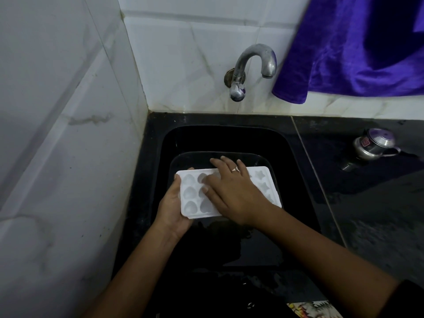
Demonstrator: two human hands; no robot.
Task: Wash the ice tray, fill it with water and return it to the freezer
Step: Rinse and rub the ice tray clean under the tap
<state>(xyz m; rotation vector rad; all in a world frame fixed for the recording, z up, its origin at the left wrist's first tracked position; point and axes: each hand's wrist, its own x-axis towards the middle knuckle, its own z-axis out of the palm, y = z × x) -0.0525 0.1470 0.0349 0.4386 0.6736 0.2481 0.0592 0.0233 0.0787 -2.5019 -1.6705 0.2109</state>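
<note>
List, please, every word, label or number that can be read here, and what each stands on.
None can be read.
Red label on the steel pot: too blurred to read.
Printed sheet at the bottom edge: pattern only, no legible words.
Ice tray: no lettering shows.

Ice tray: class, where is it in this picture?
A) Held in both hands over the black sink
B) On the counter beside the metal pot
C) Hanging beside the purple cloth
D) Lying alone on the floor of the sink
A: the left hand grips the left end of the ice tray, and the right hand lies flat across its cavities, over the sink.
</note>
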